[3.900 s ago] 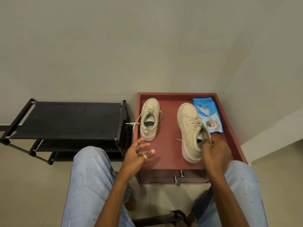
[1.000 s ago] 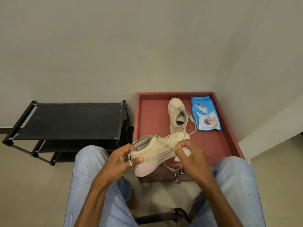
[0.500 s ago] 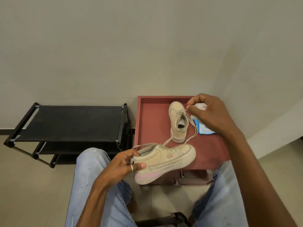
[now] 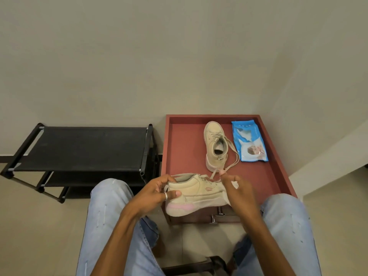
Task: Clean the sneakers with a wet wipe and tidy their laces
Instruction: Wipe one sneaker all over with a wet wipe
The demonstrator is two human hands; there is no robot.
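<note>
Head view: the person sits facing a red desk (image 4: pixel 185 146) with a raised rim. The left hand (image 4: pixel 157 193) grips the heel of the held sneaker (image 4: pixel 199 194), fingers curled over the collar and thumb pressed on the side. This sneaker is clear of the desk, lying on its side in the air over the front edge. The right hand (image 4: pixel 239 193) is closed at the toe end with a bunched wet wipe (image 4: pixel 235 184) held in its fingers. Its fingertip sits at a loose lace (image 4: pixel 235 160); whether that lace belongs to the held sneaker or to the other cannot be told. The second sneaker (image 4: pixel 216 146) stands upright on the desk, just beside the blue wipe pack (image 4: pixel 250 144). A black shoe rack (image 4: pixel 83 148) stands to the left.

Risks, as judged:
- The held sneaker is secured only at the heel, so firm wiping at the toe could twist it out of the grip and drop it to the floor between the knees.
- The trailing lace lies close to the second sneaker, so a pull could tangle the two or drag that sneaker across the desk.
- The right hand appears to manage wipe and lace together, so the wipe may slip out.
</note>
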